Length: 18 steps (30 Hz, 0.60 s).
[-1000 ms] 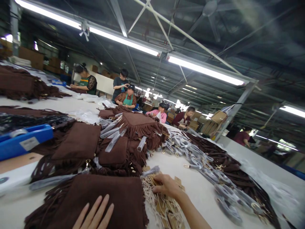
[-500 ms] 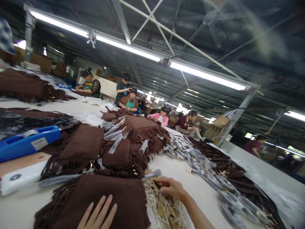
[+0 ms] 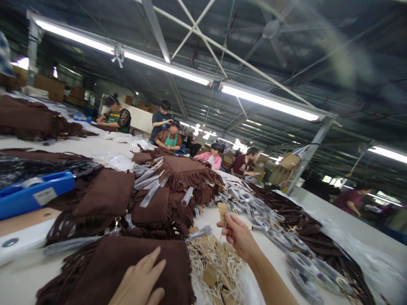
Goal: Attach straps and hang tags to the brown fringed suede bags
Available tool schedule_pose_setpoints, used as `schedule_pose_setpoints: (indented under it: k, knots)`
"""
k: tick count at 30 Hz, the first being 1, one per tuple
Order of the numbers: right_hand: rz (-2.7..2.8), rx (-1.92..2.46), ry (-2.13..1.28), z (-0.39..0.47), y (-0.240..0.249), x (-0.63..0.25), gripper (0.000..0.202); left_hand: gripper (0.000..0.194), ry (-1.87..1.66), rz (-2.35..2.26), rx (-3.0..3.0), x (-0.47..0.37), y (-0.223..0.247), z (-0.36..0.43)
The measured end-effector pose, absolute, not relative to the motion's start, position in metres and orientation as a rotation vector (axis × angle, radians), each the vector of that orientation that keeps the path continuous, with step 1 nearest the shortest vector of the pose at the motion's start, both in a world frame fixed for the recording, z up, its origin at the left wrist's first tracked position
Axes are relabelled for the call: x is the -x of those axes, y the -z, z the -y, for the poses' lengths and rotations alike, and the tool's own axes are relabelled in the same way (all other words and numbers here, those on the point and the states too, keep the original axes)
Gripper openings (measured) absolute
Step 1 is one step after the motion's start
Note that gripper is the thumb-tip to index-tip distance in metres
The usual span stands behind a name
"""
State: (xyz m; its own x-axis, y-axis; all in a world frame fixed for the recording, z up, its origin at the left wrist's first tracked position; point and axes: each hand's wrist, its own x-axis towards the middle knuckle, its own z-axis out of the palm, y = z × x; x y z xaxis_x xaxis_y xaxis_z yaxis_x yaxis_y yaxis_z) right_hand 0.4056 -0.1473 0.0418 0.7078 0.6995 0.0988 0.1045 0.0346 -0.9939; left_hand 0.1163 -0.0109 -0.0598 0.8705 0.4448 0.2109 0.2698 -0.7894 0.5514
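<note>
Pinched in the fingers of my right hand (image 3: 238,234) is a small brown paper hang tag (image 3: 222,212), raised above the table. Below it lies a heap of tan hang tags with white strings (image 3: 212,271). My left hand (image 3: 140,279) is over a dark brown fringed bag (image 3: 95,271) at the front, fingers apart and holding nothing; whether it touches the cloth I cannot tell. Just behind lie more brown fringed bags (image 3: 104,192), one stack topped by a fringed flap bag (image 3: 187,167) with plastic-wrapped parts.
A blue tape dispenser (image 3: 41,190) and a white device (image 3: 28,241) sit at the left. Plastic-wrapped straps with gold clips (image 3: 254,212) and dark brown straps (image 3: 302,220) run along the right. Several co-workers sit or stand beyond the table (image 3: 95,146).
My right hand has lifted a hang tag up from the heap. My left hand has turned and shifted right over the front bag. The view has moved slightly.
</note>
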Motion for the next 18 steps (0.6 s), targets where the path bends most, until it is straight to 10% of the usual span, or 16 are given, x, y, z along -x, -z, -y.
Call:
schedule_pose_setpoints:
  k: [9, 14, 18]
  knots:
    - [0.570, 1.231, -0.822, 0.141, -0.071, -0.336, 0.059, 0.082, -0.629, -0.161, -1.635, -0.190, -0.004, 0.045]
    - [0.537, 1.097, -0.918, 0.143, -0.070, -0.322, 0.051, 0.028, -0.353, -0.193, -1.391, -0.178, 0.011, 0.045]
    - [0.542, 1.065, -0.959, 0.144, -0.052, -0.324, 0.045, 0.041, -0.340, -0.338, -1.391, -0.140, 0.024, 0.031]
